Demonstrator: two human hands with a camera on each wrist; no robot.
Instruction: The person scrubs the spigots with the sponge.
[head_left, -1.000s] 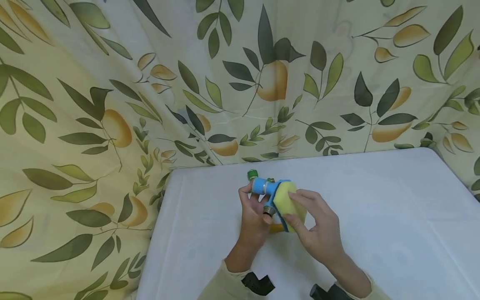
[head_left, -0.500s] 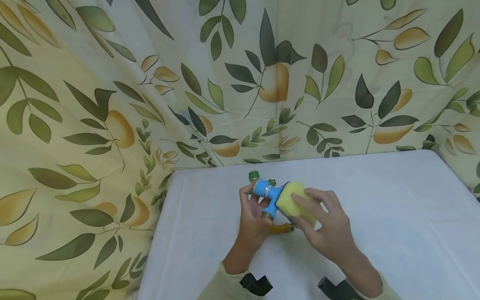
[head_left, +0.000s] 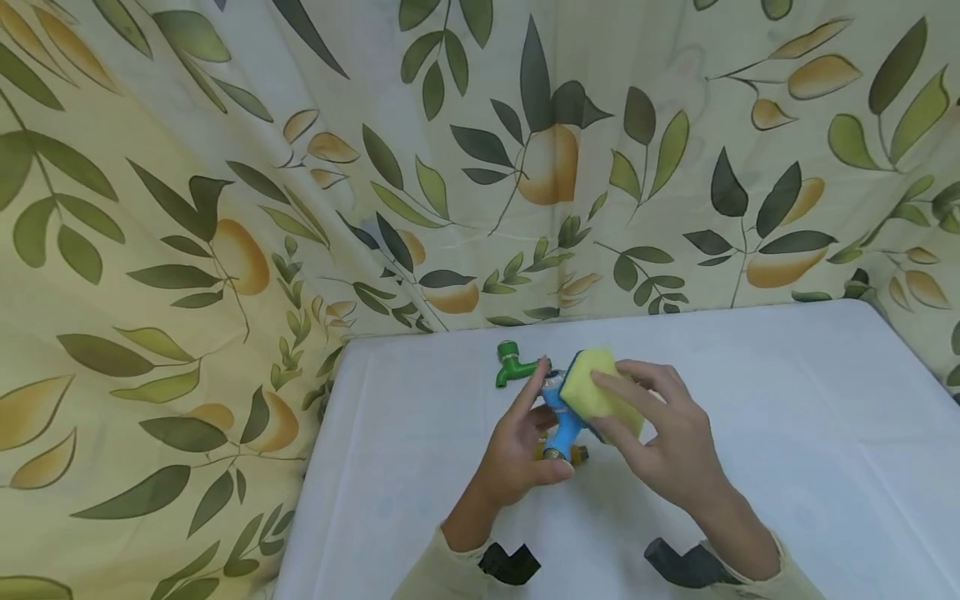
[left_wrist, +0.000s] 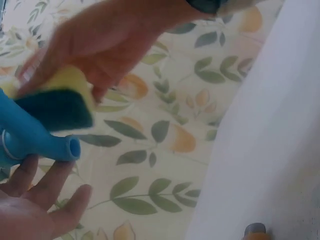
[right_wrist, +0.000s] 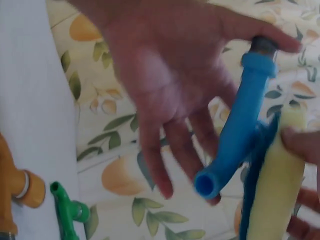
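A blue plastic tap [head_left: 564, 432] is held above the table, pinched between thumb and fingers of my left hand [head_left: 512, 457]. In the right wrist view, the thumb presses the tap's grey threaded end while a fingertip meets the spout end of the tap [right_wrist: 239, 117]. My right hand [head_left: 678, 446] grips a yellow sponge [head_left: 597, 390] by its soft side. The sponge's dark scouring face [left_wrist: 57, 109] is turned to the tap and lies against or very close to it. Part of the tap is hidden behind the sponge and left fingers.
A green tap [head_left: 512, 367] lies on the white table [head_left: 405, 417] beyond the left hand. An orange tap [head_left: 580, 454] lies under the held tap, mostly covered. A leaf-patterned curtain [head_left: 637, 200] hangs behind and left of the table.
The blue tap has turned in my left hand, which has shifted slightly right with its fingers repositioned. The right hand and sponge have moved right along with it. The green tap is now uncovered.
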